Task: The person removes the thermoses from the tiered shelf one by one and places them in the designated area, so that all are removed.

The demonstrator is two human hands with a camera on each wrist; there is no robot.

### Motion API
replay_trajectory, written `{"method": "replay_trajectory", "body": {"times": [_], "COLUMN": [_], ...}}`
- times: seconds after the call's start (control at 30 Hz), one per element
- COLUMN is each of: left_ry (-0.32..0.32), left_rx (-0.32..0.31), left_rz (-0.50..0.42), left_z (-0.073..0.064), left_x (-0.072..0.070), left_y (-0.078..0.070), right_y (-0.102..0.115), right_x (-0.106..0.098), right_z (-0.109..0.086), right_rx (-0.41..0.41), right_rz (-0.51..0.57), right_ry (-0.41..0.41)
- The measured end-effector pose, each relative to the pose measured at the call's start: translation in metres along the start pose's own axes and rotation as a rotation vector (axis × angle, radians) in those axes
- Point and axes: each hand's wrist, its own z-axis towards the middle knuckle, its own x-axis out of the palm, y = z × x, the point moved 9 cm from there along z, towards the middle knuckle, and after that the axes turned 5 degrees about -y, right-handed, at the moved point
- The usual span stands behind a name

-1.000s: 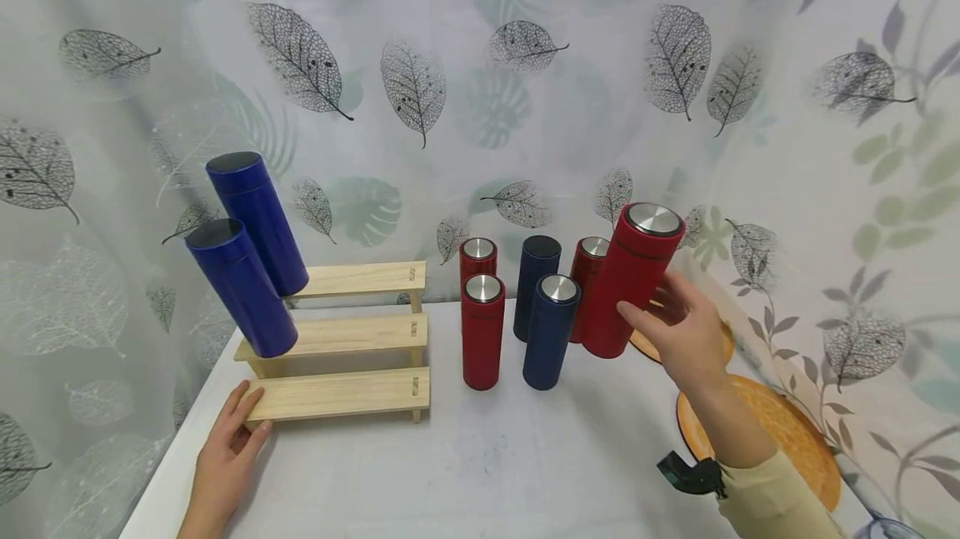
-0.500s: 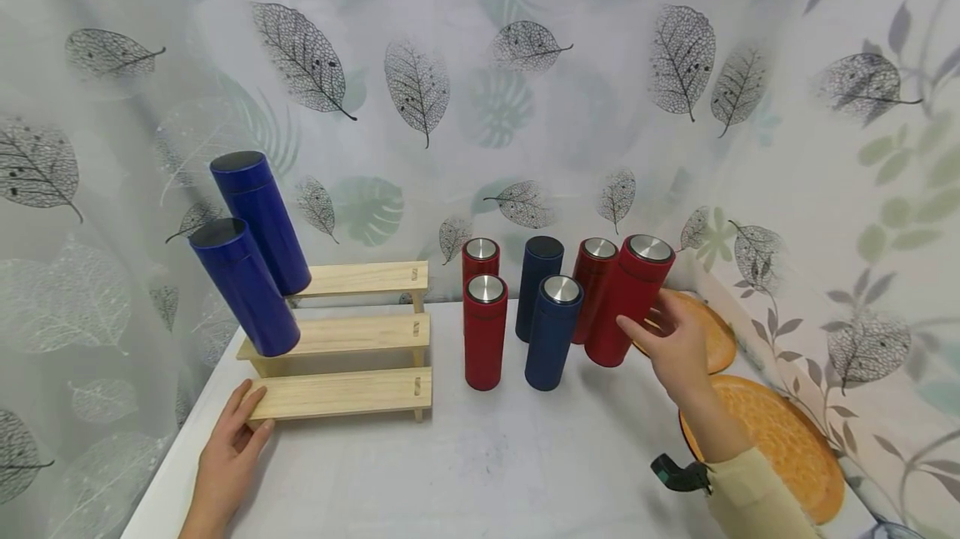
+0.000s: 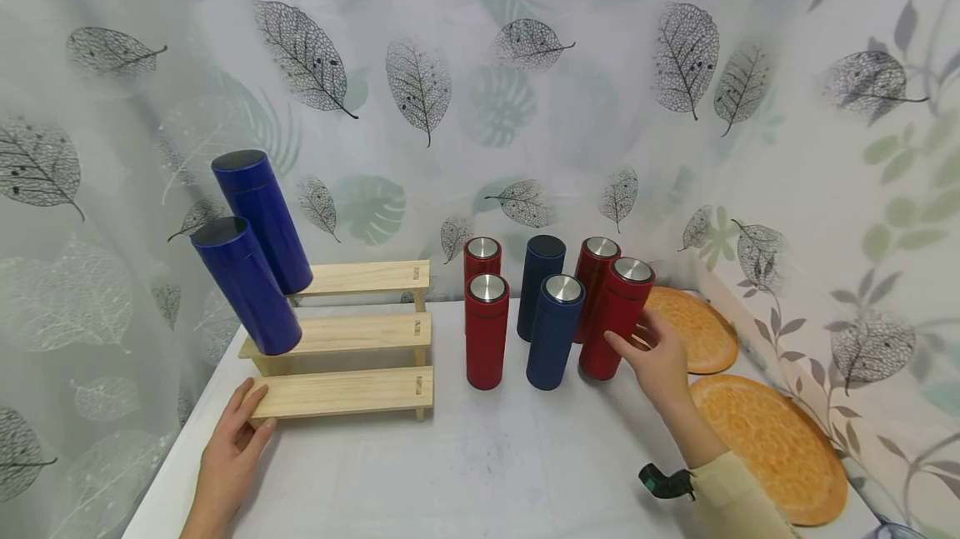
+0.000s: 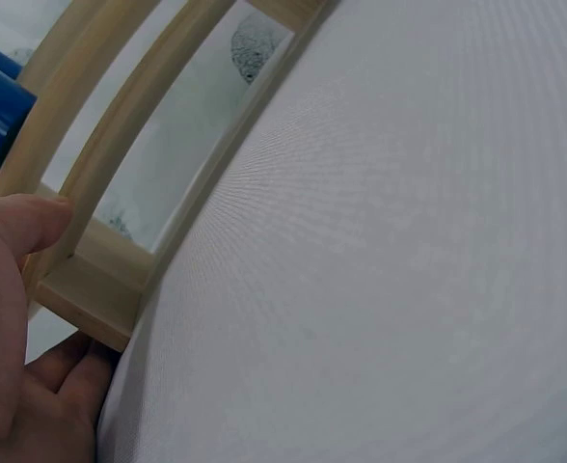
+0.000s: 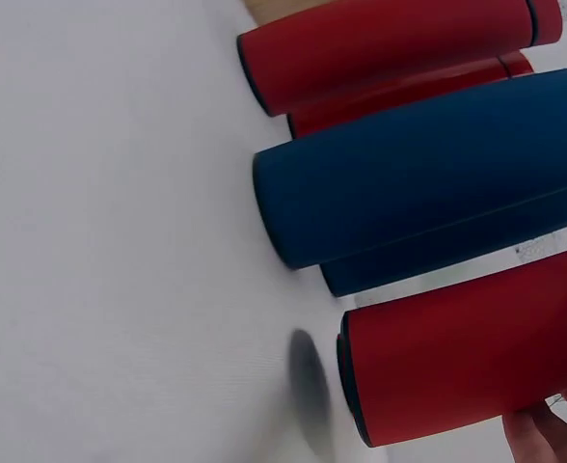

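Note:
In the head view my right hand (image 3: 651, 357) grips a red vacuum flask (image 3: 617, 318) with a silver lid top. Its base hangs just above the table in the right wrist view, where a shadow falls under the flask. Left of it stand a blue flask (image 3: 556, 331) and a red flask (image 3: 487, 331), with a dark blue flask (image 3: 541, 285) and two more red ones behind. My left hand (image 3: 229, 456) holds the left end of the lowest step of a three-step wooden rack (image 3: 345, 393). Thumb and fingers are on either side of that end in the left wrist view.
Two glossy blue flasks (image 3: 247, 285) stand on the left of the rack's upper steps. Two round orange-brown mats (image 3: 772, 447) lie along the table's right side. A leaf-print curtain (image 3: 480, 106) hangs behind the white table (image 3: 480, 481).
My right hand has brought the red flask down and slightly left, close to the other flasks. The left hand keeps its place on the rack.

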Motion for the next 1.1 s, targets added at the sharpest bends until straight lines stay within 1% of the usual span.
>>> {"method": "replay_trajectory", "body": {"times": [0.07, 0.2, 0.33, 0.47, 0.73, 0.87, 1.03, 1.1], "left_ry": [-0.001, -0.002, 0.0, 0.002, -0.013, -0.012, -0.011, -0.01], "left_rx": [0.001, -0.001, -0.002, 0.0, 0.021, 0.015, 0.024, 0.026], "left_rz": [-0.001, -0.009, -0.016, -0.019, -0.022, -0.006, -0.018, -0.018], "left_z": [0.0, 0.0, 0.0, -0.001, 0.0, 0.001, 0.0, 0.0], "left_x": [0.0, 0.001, 0.001, 0.001, -0.001, -0.001, 0.0, 0.0], "left_y": [0.001, 0.002, 0.002, 0.001, 0.001, 0.003, 0.001, 0.0], "right_y": [-0.004, -0.013, -0.021, -0.025, -0.021, -0.02, -0.02, -0.017], "right_x": [0.002, 0.004, 0.005, 0.006, 0.01, 0.01, 0.007, 0.002], "right_z": [0.0, 0.0, -0.002, -0.003, -0.004, -0.006, -0.009, -0.013], "right_rx": [-0.002, 0.018, 0.044, 0.047, 0.026, 0.019, -0.004, -0.022], "right_rz": [-0.004, -0.01, -0.029, -0.036, -0.056, -0.052, -0.099, -0.123], "right_ry": [-0.002, -0.007, 0.001, 0.014, 0.022, 0.025, 0.022, -0.007]}}
